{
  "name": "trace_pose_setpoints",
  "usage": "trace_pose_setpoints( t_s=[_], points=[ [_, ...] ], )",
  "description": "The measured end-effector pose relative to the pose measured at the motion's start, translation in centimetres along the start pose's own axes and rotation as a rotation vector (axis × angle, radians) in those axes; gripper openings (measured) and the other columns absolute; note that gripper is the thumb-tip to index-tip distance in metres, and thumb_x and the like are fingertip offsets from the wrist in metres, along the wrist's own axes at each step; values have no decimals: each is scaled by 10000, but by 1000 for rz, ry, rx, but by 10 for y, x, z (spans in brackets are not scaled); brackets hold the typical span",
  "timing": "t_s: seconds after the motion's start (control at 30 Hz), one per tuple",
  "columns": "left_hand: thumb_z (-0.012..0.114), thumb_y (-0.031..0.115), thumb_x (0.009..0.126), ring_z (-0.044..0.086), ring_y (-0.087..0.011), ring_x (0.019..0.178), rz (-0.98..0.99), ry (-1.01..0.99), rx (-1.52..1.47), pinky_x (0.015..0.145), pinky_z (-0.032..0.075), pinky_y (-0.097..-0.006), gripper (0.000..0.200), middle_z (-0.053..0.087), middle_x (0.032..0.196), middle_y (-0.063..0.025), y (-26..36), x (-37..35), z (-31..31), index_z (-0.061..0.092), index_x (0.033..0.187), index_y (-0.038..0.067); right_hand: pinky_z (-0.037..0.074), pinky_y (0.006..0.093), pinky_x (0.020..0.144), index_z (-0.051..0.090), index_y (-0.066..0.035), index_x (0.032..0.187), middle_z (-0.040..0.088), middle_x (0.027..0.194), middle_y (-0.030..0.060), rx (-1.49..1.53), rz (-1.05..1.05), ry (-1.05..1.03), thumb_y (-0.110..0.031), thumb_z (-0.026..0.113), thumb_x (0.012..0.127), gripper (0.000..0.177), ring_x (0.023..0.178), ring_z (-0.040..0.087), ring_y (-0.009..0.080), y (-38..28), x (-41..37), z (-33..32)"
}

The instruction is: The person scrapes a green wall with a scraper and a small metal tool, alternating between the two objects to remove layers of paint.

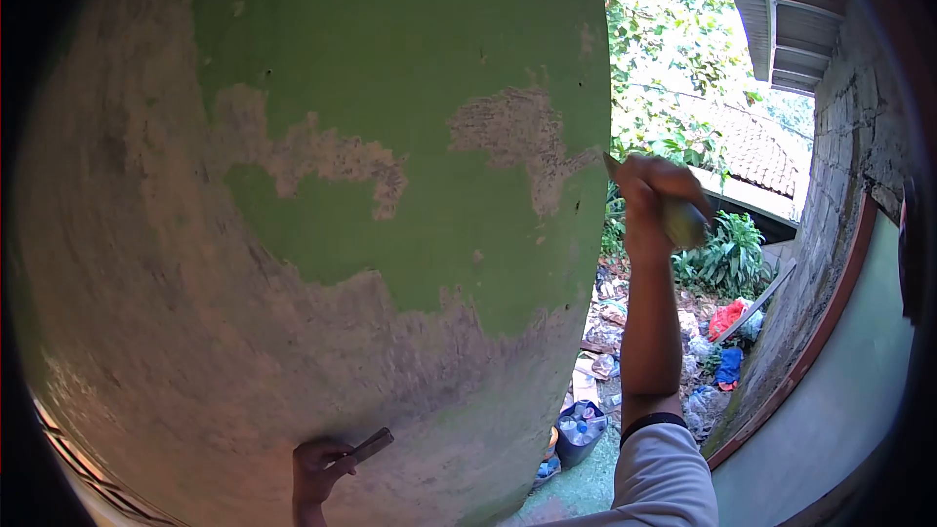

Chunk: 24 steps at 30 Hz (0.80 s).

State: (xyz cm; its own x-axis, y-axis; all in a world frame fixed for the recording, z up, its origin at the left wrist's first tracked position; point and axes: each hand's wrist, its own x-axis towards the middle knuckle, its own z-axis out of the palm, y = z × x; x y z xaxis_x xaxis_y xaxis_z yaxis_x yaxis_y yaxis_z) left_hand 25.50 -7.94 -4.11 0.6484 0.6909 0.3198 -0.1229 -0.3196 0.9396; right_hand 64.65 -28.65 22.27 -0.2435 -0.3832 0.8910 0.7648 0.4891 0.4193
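A wall (390,29) with green paint, bare and rough in large patches, fills most of the head view. At its right edge my right hand (652,190) is closed around a scraper (685,224); its rounded handle end sticks out behind the fist, and its dark tip is right at the wall's edge. Low down, in front of the stripped grey part of the wall, my left hand (320,468) is closed on a narrow, flat, dark bar-like object (373,444), which slants up to the right. The fingers hide part of it.
Beyond the wall's edge, a dark bucket (582,431) full of bottles stands on the ground, with scattered rubbish (698,342) and leafy plants (730,254) behind it. A block wall (835,151) with a reddish-brown edge strip (849,303) runs along the right, under a roof (805,10).
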Motion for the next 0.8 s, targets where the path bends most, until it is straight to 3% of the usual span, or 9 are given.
trace_pose_setpoints(
  t_s=[0.03, 0.07, 0.23, 0.37, 0.43, 0.47, 0.53, 0.63, 0.8],
  points=[
    [671, -67, 658, 623, -204, 591, 7, -9, 13, 583, 521, -298, 167, 622, 709, -143, 0, -1, 0, 622, 817, -89, 378, 274, 430, 478, -30, 716, 503, 547, 50, -289, 6, -42, -104, 667, 767, 210, 449, 447, 128, 9, 0, -1],
    [671, -67, 658, 623, -204, 591, 6, -7, 8, 583, 521, -298, 167, 622, 709, -143, -2, -1, 0, 622, 817, -89, 378, 274, 430, 478, -30, 716, 503, 547, 50, -286, 6, -47, -104, 667, 767, 210, 449, 447, 128, 9, -2, -5],
    [674, -61, 666, 625, -204, 594, -20, 33, -64, 579, 523, -296, 168, 622, 718, -139, -6, -2, 0, 623, 824, -86, 411, 270, 461, 494, -22, 710, 529, 575, 68, 130, -38, 131, -85, 665, 762, 190, 479, 470, 124, -25, 10, 2],
    [679, -56, 666, 625, -200, 595, -6, 46, -89, 570, 524, -292, 170, 622, 716, -135, -8, -1, 0, 623, 824, -85, 395, 261, 463, 502, -21, 708, 504, 581, 37, 191, -56, -48, -59, 656, 749, 164, 464, 430, 112, -34, 12, 4],
    [683, -51, 666, 624, -193, 594, -12, 45, -94, 564, 525, -287, 174, 622, 715, -133, -8, -2, 1, 622, 826, -82, 367, 256, 462, 505, -22, 696, 469, 573, 9, -291, -69, 22, -34, 634, 733, 134, 474, 403, 96, 6, -10, -1],
    [683, -51, 666, 624, -193, 594, -15, 48, -97, 564, 525, -287, 174, 622, 715, -133, -5, -2, 2, 622, 826, -82, 367, 256, 462, 505, -22, 696, 469, 573, 9, -287, -67, 18, -34, 634, 733, 134, 474, 403, 96, 21, -21, -9],
    [683, -47, 669, 622, -188, 590, -19, 52, -78, 560, 525, -284, 172, 622, 711, -127, 2, -3, 4, 621, 826, -80, 377, 272, 486, 475, -31, 757, 477, 611, 41, -317, 318, -29, -28, 583, 750, 108, 519, 435, 90, 48, -40, -28],
    [678, -45, 675, 619, -184, 586, -37, 78, -110, 554, 524, -283, 165, 620, 704, -123, -7, -4, 3, 620, 825, -80, 343, 256, 479, 506, -16, 791, 475, 595, 31, 198, 245, 234, -37, 604, 756, 107, 517, 416, 112, 24, -33, -23],
    [671, -47, 682, 618, -183, 581, -19, 69, -87, 550, 523, -283, 155, 619, 699, -124, -3, -4, 4, 620, 824, -81, 359, 330, 491, 469, -41, 841, 423, 581, 20, 438, 41, 71, -56, 652, 748, 205, 490, 393, 141, -43, 9, -2]
  ],
)
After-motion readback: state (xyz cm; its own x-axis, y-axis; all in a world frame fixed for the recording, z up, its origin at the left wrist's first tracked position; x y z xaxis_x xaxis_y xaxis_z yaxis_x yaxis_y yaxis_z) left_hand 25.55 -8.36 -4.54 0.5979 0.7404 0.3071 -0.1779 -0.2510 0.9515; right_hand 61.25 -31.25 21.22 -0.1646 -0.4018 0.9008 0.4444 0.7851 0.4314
